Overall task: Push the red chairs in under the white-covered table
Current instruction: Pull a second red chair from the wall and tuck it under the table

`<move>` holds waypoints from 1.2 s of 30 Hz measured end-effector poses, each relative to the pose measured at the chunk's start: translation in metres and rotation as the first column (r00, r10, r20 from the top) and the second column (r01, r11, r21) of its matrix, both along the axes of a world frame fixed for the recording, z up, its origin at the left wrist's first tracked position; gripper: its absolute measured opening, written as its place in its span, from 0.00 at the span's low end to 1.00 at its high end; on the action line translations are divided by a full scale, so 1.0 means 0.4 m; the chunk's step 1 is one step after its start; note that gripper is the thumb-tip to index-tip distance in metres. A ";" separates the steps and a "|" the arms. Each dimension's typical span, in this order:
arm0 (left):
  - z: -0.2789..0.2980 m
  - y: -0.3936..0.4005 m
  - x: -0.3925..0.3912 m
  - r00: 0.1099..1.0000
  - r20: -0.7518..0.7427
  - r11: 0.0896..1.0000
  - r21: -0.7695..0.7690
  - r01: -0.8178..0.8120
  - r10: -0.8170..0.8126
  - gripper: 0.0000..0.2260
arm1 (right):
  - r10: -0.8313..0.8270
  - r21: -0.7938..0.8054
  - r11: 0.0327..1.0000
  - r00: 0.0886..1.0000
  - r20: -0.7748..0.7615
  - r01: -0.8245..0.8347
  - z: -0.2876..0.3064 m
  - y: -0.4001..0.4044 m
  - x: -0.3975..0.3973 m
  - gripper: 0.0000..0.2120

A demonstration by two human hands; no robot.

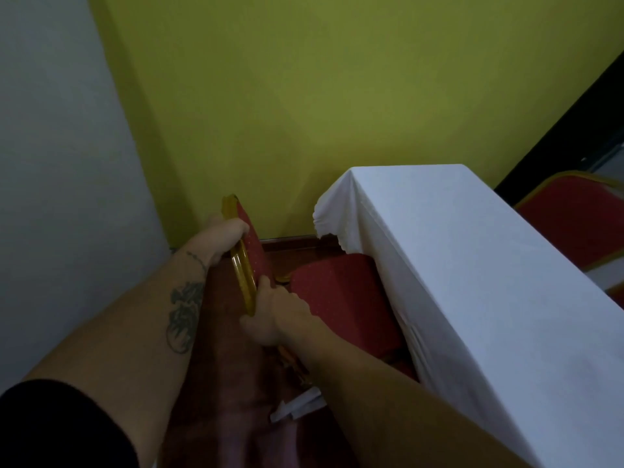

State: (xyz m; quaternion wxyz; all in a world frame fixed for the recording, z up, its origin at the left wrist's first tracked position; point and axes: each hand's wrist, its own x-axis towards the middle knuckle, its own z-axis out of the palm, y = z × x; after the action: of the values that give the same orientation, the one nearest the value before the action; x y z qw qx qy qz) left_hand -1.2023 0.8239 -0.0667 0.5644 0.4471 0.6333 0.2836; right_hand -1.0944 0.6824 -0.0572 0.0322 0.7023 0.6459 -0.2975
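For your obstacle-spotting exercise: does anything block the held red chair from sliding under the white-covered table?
Nothing visible does. The red chair's seat already sits partly beneath the hanging white cloth; both hands grip its backrest.

Probably banquet hall (draped table (pixel 472 265), chairs (pixel 341 298)).

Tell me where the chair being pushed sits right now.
In the head view the red chair sits at centre, its seat partly under the white tablecloth, both hands, left and right, gripping its gold-framed backrest.
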 end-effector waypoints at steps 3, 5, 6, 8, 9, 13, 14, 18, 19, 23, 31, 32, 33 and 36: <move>-0.015 0.025 0.054 1.000 -0.001 0.998 0.057 0.004 -0.004 0.23 | -0.085 0.035 0.996 0.995 -0.052 0.087 -0.009 0.030 0.030 0.35; 0.006 0.011 0.097 1.000 0.014 0.998 0.064 0.018 -0.019 0.24 | -0.141 0.051 0.988 0.988 -0.071 0.144 -0.013 0.051 0.057 0.32; 0.013 0.003 0.117 0.999 0.005 0.997 0.065 0.040 -0.041 0.24 | -0.165 0.047 0.985 0.984 -0.074 0.168 -0.015 0.060 0.073 0.32; 0.018 -0.003 0.153 0.996 -0.039 0.994 0.070 0.082 -0.079 0.20 | -0.207 0.022 0.978 0.976 -0.073 0.209 -0.018 0.076 0.107 0.34; 0.014 0.000 0.167 0.994 -0.054 0.993 0.070 0.095 -0.091 0.20 | -0.223 0.014 0.974 0.972 -0.072 0.225 -0.021 0.081 0.123 0.35; 0.009 0.014 0.230 0.987 -0.065 0.986 0.074 0.151 -0.147 0.23 | -0.283 0.034 0.958 0.957 -0.066 0.286 -0.032 0.085 0.191 0.31; 0.014 0.010 0.248 0.985 -0.078 0.984 0.083 0.160 -0.154 0.23 | -0.295 0.038 0.954 0.953 -0.064 0.297 -0.032 0.084 0.208 0.30; 0.016 0.003 0.315 0.982 -0.093 0.979 0.107 0.175 -0.165 0.19 | -0.340 0.039 0.939 0.939 -0.057 0.342 -0.030 0.078 0.263 0.31; 0.011 0.006 0.331 0.981 -0.098 0.978 0.109 0.178 -0.168 0.22 | -0.354 0.042 0.933 0.933 -0.063 0.357 -0.030 0.076 0.272 0.31; 0.016 0.000 0.370 0.970 -0.186 0.977 0.114 0.179 -0.156 0.36 | -0.411 0.026 0.908 0.902 -0.132 0.417 -0.036 0.048 0.290 0.31; -0.058 -0.152 0.385 0.951 -0.253 0.968 0.131 0.214 -0.176 0.28 | -0.431 -0.158 0.898 0.894 -0.121 0.412 -0.035 -0.125 0.290 0.43; -0.063 -0.163 0.386 0.955 -0.244 0.973 0.116 0.200 -0.168 0.28 | -0.434 -0.206 0.889 0.895 -0.100 0.408 -0.034 -0.145 0.282 0.45; -0.063 -0.171 0.385 0.956 -0.240 0.975 0.104 0.196 -0.166 0.28 | -0.419 -0.252 0.886 0.905 -0.077 0.388 -0.034 -0.165 0.274 0.45; -0.057 -0.187 0.382 0.943 -0.259 0.968 0.082 0.235 -0.207 0.33 | -0.299 -0.355 0.892 0.954 -0.001 0.279 -0.024 -0.231 0.250 0.45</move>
State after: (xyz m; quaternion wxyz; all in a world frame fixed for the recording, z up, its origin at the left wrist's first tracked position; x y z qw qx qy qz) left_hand -1.0494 0.7492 -0.0897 0.4831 0.5784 0.6277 0.1952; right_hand -0.9945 0.5901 -0.0667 0.0946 0.7648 0.4716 -0.4286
